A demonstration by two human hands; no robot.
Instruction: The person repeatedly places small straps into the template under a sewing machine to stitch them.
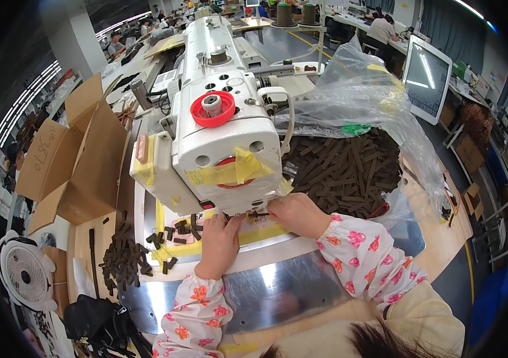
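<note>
Well, your left hand [219, 241] and right hand [298, 215] sit close together beneath the white sewing machine [230, 143], a dark strip [258, 215] between them; I cannot tell whether either grip is closed on it. Straying farther under risks injury if the machine runs; a swinging left sleeve [197, 313] could scatter the short pieces [124, 259] toward the table's [439, 250] left edge.

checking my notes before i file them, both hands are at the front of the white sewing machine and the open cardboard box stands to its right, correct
The side is wrong: the head view shows the open cardboard box to the left of the white sewing machine. The left hand and right hand are indeed at its front.
</note>
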